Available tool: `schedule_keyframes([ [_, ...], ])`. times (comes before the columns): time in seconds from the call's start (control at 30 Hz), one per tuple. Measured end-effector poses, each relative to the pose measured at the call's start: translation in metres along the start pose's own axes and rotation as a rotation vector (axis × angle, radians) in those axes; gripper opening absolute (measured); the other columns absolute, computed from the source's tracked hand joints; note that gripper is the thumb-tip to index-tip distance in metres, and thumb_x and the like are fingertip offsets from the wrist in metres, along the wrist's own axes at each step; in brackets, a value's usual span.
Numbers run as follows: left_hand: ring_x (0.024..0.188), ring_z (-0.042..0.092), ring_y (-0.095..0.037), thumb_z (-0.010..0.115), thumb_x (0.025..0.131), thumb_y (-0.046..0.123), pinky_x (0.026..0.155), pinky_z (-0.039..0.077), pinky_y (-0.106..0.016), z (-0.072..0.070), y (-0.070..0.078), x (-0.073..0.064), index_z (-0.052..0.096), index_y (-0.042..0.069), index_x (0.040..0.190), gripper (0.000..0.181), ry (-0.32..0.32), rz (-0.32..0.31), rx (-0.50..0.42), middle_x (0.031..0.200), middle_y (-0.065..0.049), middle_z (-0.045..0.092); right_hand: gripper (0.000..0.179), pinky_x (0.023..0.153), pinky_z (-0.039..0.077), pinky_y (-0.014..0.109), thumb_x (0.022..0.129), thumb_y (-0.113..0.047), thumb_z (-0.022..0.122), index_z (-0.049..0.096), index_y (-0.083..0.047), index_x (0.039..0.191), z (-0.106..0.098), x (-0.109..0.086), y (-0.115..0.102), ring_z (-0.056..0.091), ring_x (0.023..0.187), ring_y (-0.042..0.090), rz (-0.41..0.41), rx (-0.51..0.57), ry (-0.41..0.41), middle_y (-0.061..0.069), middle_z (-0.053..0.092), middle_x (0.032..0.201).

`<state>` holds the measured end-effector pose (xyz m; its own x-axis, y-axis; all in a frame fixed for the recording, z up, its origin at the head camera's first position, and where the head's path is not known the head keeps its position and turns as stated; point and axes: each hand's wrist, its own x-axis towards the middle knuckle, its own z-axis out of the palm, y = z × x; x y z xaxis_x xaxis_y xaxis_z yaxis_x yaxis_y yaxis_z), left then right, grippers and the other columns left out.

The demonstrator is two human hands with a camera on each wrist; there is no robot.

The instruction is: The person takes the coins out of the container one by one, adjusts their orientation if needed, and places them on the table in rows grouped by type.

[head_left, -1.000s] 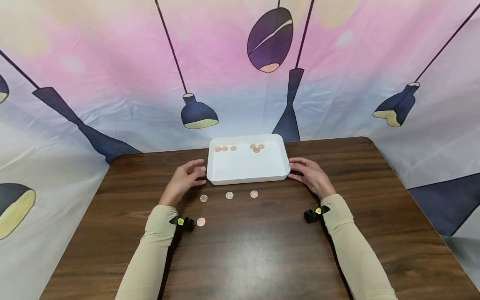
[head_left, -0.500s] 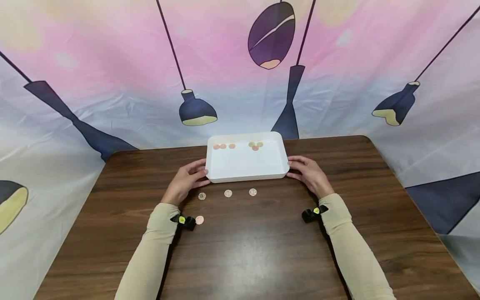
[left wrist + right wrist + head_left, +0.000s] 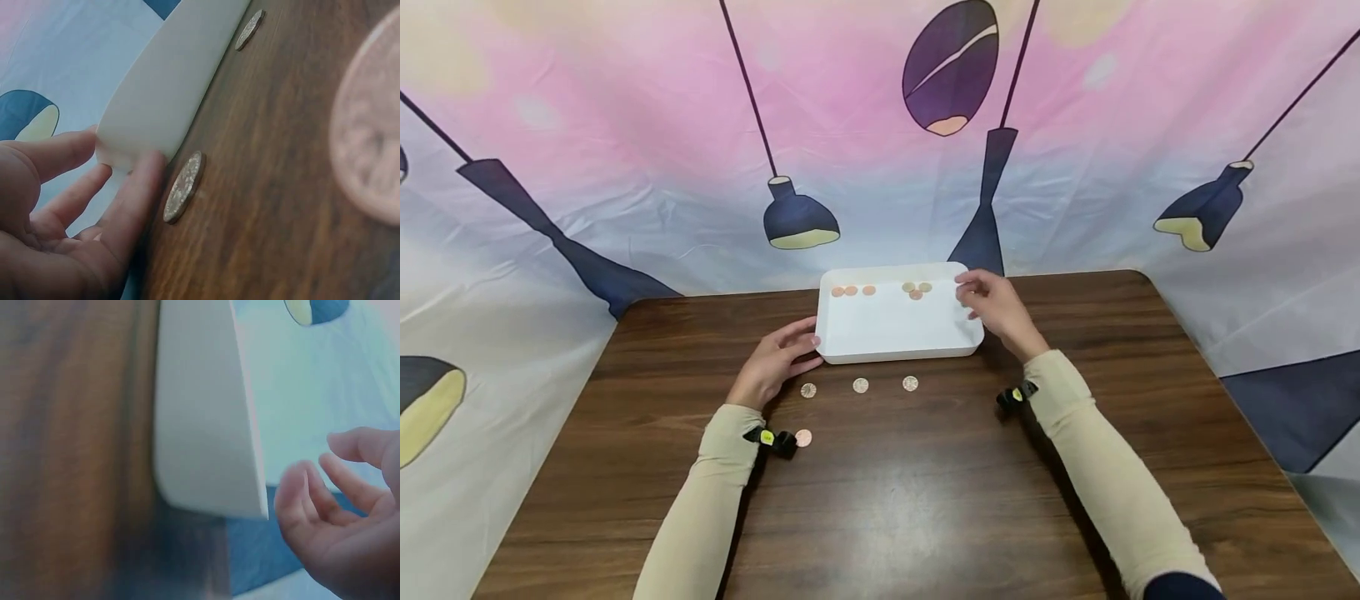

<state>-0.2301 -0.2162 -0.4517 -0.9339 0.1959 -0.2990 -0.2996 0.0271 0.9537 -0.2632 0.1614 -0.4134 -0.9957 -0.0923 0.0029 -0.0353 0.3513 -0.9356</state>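
A white shallow tray (image 3: 898, 325) lies near the table's far edge. Inside it, three copper-coloured coins (image 3: 851, 291) sit towards the left, and a cluster of three coins (image 3: 916, 294), two brassy and one coppery, sits towards the right. My left hand (image 3: 772, 360) rests its fingertips against the tray's left side, fingers fairly straight; the left wrist view shows them touching the wall's corner (image 3: 134, 137). My right hand (image 3: 997, 308) hovers over the tray's right rim, fingers loosely bent, holding nothing. In the right wrist view it is apart from the tray wall (image 3: 206, 419).
In front of the tray, three coins lie in a row: a left coin (image 3: 808, 390), a middle coin (image 3: 861, 385) and a right coin (image 3: 910, 383). A copper-coloured coin (image 3: 804, 438) lies by the left wrist camera. Behind the wooden table (image 3: 895, 517) hangs a printed cloth (image 3: 865, 125).
My left fingers came against the tray's left side. My right hand left the tray's right side and rose up and inward over its rim. The coins keep their places.
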Motion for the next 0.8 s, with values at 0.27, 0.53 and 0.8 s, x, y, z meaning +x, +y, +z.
schedule_keyframes([
  [0.27,0.117,0.063,-0.015,0.06,0.11,0.012,0.102,0.06,-0.03,-0.009,-0.002,-0.005,0.039,0.011,0.164,0.058,0.006,-0.014,0.015,0.14,-0.013,0.054,0.031,0.082,0.062,0.034,0.105,0.0,0.055,0.063,0.006,0.134,0.035,0.047,-0.003,0.068,0.099,0.032,0.084,-0.168,-0.13,0.019,0.065,0.111],
  [0.53,0.115,0.063,-0.014,0.061,0.109,0.014,0.102,0.059,-0.03,-0.001,-0.003,-0.001,0.04,0.011,0.164,0.059,0.003,-0.014,0.003,0.141,-0.011,0.054,0.034,0.095,0.057,0.043,0.099,0.012,0.048,0.071,0.009,0.124,0.049,0.058,0.007,0.065,0.111,0.038,-0.016,-0.428,-0.086,0.026,0.069,0.126],
  [0.8,0.113,0.064,-0.013,0.061,0.109,0.013,0.1,0.06,-0.028,0.002,0.001,0.0,0.041,0.01,0.163,0.058,0.013,-0.003,-0.014,0.138,-0.011,0.054,0.041,0.099,0.056,0.043,0.098,0.011,0.044,0.073,0.005,0.127,0.045,0.048,-0.004,0.065,0.121,0.036,0.041,-0.509,-0.168,0.024,0.068,0.133],
])
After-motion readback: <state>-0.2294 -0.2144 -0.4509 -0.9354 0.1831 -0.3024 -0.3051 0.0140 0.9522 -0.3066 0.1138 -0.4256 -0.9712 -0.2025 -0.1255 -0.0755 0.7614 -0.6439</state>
